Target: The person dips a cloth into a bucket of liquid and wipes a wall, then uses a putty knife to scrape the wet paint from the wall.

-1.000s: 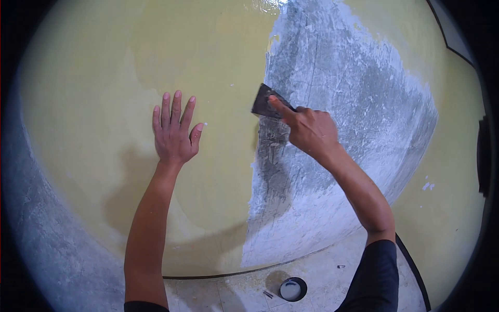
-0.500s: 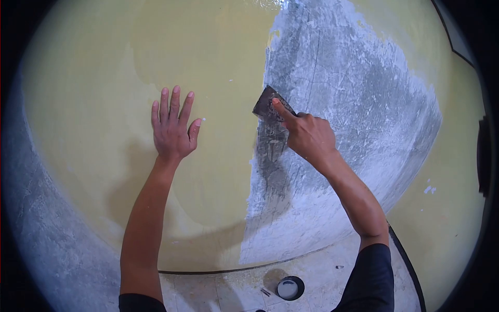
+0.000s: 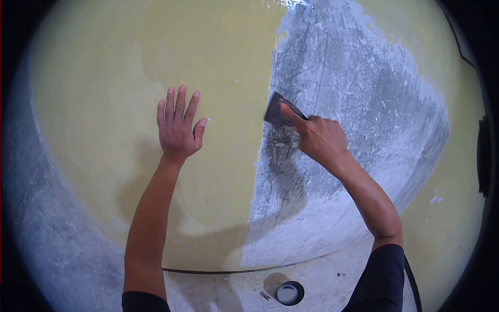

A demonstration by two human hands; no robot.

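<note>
My right hand [image 3: 322,138] grips a dark, flat scraper [image 3: 276,110], the index finger laid along its blade. The blade rests at the ragged left edge of a bare grey patch [image 3: 358,99] on the wall, where yellow paint [image 3: 218,52] borders it. My left hand [image 3: 180,125] lies flat on the yellow paint to the left, fingers spread, holding nothing. The scraper's grip is partly hidden under my right hand.
Below, on the pale tiled floor [image 3: 244,296], stands a dark round tub [image 3: 297,294] with whitish contents. Small dark bits [image 3: 265,295] lie beside it. A black strip runs along the wall's base. Grey wall [image 3: 57,223] borders the yellow at left.
The whole view has shifted slightly, so the wall and both hands appear a little further right. The scraper has tilted slightly and stays at the patch's left edge. My left hand remains flat.
</note>
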